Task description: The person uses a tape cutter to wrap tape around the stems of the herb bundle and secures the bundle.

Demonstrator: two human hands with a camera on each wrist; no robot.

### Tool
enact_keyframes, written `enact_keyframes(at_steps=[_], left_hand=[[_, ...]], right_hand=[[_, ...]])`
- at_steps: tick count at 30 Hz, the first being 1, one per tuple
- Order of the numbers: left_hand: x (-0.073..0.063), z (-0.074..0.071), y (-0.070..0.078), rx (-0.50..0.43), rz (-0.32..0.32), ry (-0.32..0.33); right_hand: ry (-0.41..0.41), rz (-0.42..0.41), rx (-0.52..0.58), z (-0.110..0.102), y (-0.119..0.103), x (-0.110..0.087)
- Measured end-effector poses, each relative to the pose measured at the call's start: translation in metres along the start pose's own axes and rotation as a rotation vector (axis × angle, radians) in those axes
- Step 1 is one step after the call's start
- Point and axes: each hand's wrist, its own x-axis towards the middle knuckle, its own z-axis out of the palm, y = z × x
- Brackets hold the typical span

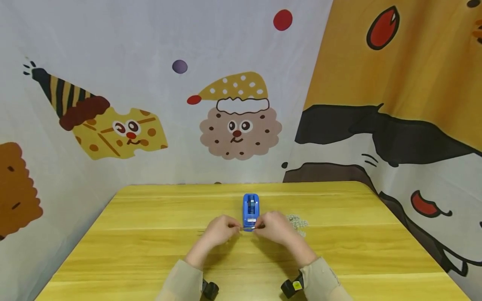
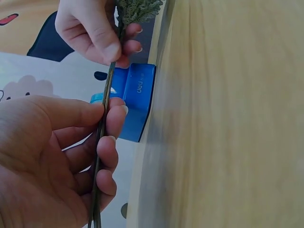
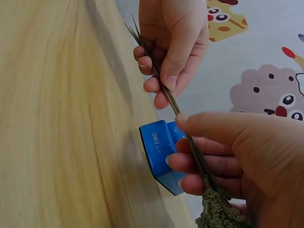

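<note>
A small bunch of dried flowers, with thin brown stems (image 2: 109,83) and grey-green heads (image 3: 217,211), is stretched between both hands. My left hand (image 1: 221,230) pinches the stems between thumb and fingers, towards their cut ends. Nearer the flower heads, my right hand (image 1: 278,228) holds the same stems between thumb and fingers. Just beyond the hands stands a blue tape dispenser (image 1: 251,216), marked "deli", with a roll of tape in it. From the head view, the stems cross in front of its near end; whether any tape is on them, I cannot tell.
The wooden table (image 1: 150,259) reaches back to a wall hanging (image 1: 132,42) printed with cartoon figures. A wrist camera (image 1: 210,289) sits at the left cuff, and another camera (image 1: 290,288) at the right one.
</note>
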Motion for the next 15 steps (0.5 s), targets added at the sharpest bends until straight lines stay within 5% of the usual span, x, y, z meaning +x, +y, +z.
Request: enact_keyframes(at_steps=[15], left_hand=[[-0.0032,-0.0026,0.0002,-0.071,-0.025,-0.051]], right_hand=[[0.050,-0.034,0.052,0.0069,0.0076,0.0032]])
